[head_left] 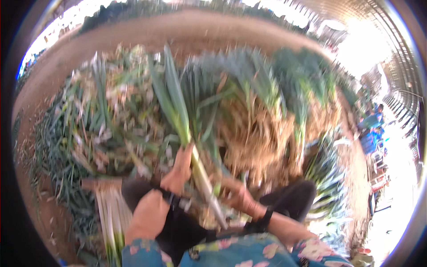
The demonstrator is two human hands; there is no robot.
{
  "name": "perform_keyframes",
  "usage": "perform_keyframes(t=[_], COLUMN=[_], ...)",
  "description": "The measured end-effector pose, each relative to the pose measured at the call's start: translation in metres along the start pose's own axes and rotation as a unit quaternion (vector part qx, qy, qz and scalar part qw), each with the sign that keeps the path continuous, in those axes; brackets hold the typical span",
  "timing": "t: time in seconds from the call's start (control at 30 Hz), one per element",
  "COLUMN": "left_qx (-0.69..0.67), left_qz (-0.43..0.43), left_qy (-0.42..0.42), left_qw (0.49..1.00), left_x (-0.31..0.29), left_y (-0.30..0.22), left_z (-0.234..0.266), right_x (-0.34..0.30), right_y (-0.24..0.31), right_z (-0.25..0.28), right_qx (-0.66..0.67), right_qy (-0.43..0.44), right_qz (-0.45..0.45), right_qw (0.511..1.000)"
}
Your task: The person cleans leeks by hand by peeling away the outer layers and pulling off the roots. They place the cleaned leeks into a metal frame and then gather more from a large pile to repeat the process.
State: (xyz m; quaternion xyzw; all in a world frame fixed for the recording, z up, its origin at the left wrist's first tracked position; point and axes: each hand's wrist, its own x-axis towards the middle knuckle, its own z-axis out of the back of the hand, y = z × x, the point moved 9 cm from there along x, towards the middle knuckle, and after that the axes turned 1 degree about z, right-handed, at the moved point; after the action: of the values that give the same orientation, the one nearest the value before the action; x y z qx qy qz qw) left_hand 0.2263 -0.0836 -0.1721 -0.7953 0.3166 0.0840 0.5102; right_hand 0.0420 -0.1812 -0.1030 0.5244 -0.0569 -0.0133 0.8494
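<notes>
A long leek (202, 175) with a white stalk and broad green leaves slants across the middle, its leaves pointing away from me and its pale end close to my lap. My left hand (180, 167) is closed round it where the white turns green. Beside the stalk, on its right, is my right hand (240, 196), its fingers toward the leek. Motion smears those fingers, so whether they grip a loose leaf or touch the stalk is unclear. A small green strip (216, 190) shows between that hand and the stalk.
Untrimmed leeks with brown, stringy roots (258, 133) are heaped ahead and to the right. A pile of leaf scraps (120, 107) spreads at left. Trimmed white leeks (111, 213) lie by my left knee, more leeks (329, 196) at right. People sit far right under a roof.
</notes>
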Motion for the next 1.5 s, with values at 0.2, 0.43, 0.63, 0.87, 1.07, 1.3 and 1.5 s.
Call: perform_keyframes(t=[0.2, 0.43, 0.63, 0.87, 1.07, 1.3, 1.5], left_qx=[-0.022, -0.109, -0.138, -0.058, -0.057, -0.02, -0.115], left_qz=[-0.093, -0.155, -0.243, -0.339, -0.338, -0.354, -0.29], left_qy=[-0.038, -0.071, -0.16, -0.249, -0.24, -0.261, -0.179], left_qw=[0.995, 0.979, 0.947, 0.906, 0.908, 0.898, 0.933], left_x=[0.026, 0.038, 0.028, 0.012, 0.011, 0.007, -0.001], left_y=[-0.024, -0.085, -0.122, -0.149, -0.139, -0.168, -0.143], left_z=[0.007, 0.036, 0.071, 0.085, 0.071, 0.102, 0.069], right_x=[0.023, 0.035, 0.02, -0.022, -0.06, -0.147, -0.027], right_y=[0.011, -0.017, -0.028, -0.038, -0.119, -0.221, -0.153], right_z=[-0.003, -0.007, 0.01, -0.002, -0.001, 0.055, 0.035], right_qx=[0.336, 0.565, 0.409, -0.273, -0.414, -0.458, -0.269], right_qy=[-0.007, -0.067, -0.002, 0.207, 0.268, 0.444, 0.228], right_qz=[-0.146, -0.202, -0.209, -0.116, -0.11, -0.304, -0.215], right_qw=[0.93, 0.797, 0.888, 0.932, 0.863, 0.708, 0.911])
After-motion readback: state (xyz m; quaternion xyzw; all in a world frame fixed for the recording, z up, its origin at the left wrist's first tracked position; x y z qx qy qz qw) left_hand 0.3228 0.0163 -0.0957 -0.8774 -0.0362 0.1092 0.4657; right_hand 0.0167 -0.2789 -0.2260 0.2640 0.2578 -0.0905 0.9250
